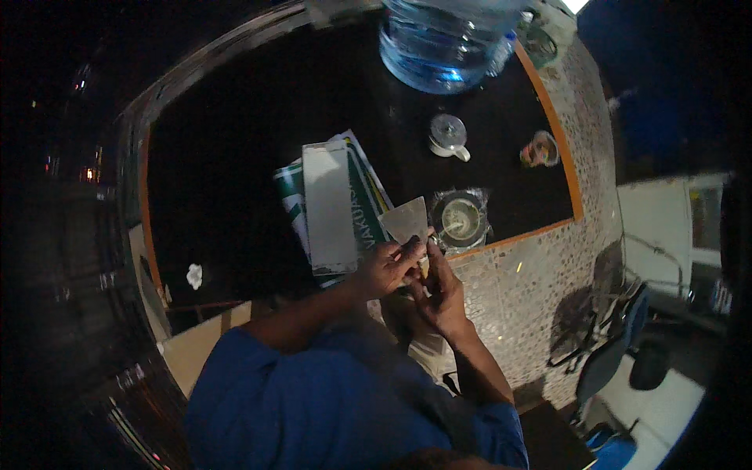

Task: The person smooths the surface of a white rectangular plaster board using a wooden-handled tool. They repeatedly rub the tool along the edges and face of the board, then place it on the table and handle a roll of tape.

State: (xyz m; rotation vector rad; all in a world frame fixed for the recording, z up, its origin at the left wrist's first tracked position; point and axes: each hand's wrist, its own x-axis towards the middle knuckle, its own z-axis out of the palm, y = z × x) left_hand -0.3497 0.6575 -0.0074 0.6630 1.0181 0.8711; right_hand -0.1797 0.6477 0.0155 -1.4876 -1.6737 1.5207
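Over the near edge of the dark table, I hold a putty knife (pixel 406 220) with its wide metal blade pointing away from me. My right hand (pixel 443 301) is closed round its handle, which is mostly hidden by fingers. My left hand (pixel 385 271) is closed at the base of the blade, close to the right fingers. Just right of the blade is a bowl (pixel 479 222) with pale contents, resting on clear plastic. Left of the blade, a flat whitish board (pixel 327 200) lies on green and white printed sheets (pixel 291 192).
A large blue water bottle (pixel 439 55) stands at the table's far side. Nearer are a white lidded cup (pixel 448 137) and a small patterned cup (pixel 540 150). A crumpled white piece (pixel 194 276) lies at left. A chair (pixel 619 352) stands on the floor at right.
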